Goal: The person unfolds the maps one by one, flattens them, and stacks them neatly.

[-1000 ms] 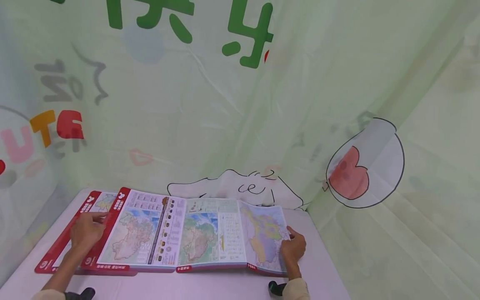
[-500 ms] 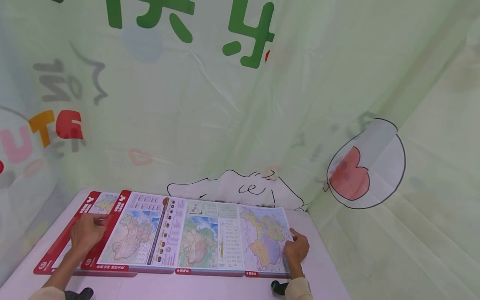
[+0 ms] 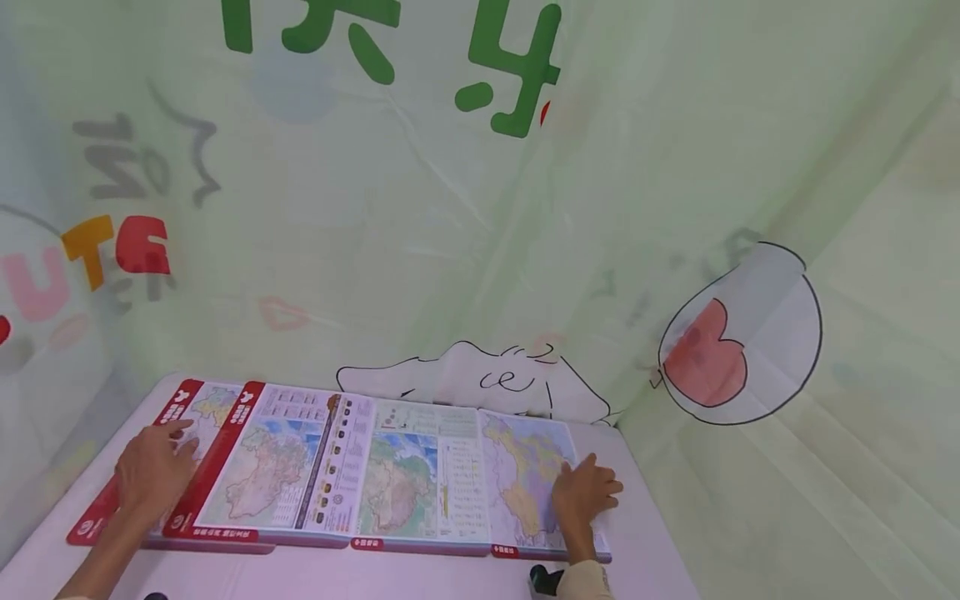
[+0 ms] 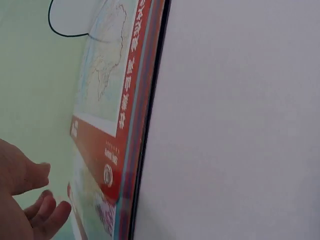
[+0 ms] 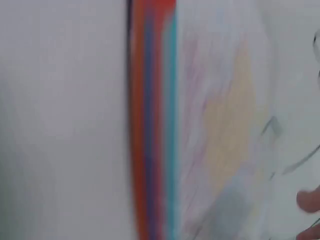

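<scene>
Left hand [image 3: 153,468] shifted leftward, fingers apart; right hand [image 3: 583,497], fingers spread; map panels [image 3: 397,483] flat, pastel, red-trimmed.

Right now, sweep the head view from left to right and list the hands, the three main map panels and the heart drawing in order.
Left hand → map panel with the red side strip → middle map panel → purple-and-orange map panel → right hand → heart drawing on the curtain.

High up, the head camera faces twelve o'clock and down over the map panels [image 3: 401,492]; in low and close, tipped sideways, the left wrist view shares their eight-o'clock end, the right wrist their five-o'clock end.
</scene>
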`<state>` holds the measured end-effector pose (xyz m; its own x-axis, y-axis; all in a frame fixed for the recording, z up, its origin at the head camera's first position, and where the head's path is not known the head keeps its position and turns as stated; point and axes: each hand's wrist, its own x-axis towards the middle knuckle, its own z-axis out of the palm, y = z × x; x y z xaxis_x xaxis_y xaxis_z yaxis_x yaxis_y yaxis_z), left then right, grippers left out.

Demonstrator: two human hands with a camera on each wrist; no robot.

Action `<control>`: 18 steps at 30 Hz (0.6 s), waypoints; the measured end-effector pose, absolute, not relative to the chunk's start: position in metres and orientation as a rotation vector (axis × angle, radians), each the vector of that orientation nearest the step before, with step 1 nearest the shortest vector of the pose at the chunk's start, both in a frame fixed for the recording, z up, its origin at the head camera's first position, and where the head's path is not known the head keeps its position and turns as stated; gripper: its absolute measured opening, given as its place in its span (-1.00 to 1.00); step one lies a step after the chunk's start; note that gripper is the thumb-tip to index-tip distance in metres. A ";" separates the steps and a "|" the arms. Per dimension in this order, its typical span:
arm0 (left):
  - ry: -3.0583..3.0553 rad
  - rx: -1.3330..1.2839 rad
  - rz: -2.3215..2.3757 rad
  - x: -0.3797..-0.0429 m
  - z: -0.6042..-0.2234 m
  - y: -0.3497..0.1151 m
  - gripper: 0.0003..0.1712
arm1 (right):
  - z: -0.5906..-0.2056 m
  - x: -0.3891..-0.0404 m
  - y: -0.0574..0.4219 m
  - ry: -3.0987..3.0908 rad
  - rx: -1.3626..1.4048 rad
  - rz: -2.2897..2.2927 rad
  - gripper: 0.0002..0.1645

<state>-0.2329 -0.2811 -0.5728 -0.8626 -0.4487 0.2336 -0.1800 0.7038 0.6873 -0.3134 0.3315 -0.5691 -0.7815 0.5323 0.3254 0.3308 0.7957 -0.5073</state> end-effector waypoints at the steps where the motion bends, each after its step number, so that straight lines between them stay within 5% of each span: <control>1: -2.536 0.494 -0.933 -0.231 -0.574 -0.284 -0.33 | -0.560 -0.310 0.316 -2.524 -0.587 0.606 -0.35; 12: -2.692 0.277 -0.625 -0.210 -0.607 -0.311 -0.05 | -0.555 -0.265 0.114 -2.918 0.498 0.708 -0.14; 18: -2.695 0.238 -0.564 -0.201 -0.614 -0.314 -0.07 | -0.588 -0.254 0.062 -3.061 0.731 0.760 0.13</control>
<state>-0.2012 -0.3138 -0.6139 -0.9152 -0.2375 0.3257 -0.0870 0.9052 0.4159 -0.2538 0.0619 -0.5877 -0.8937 -0.4483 0.0155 -0.4035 0.7882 -0.4647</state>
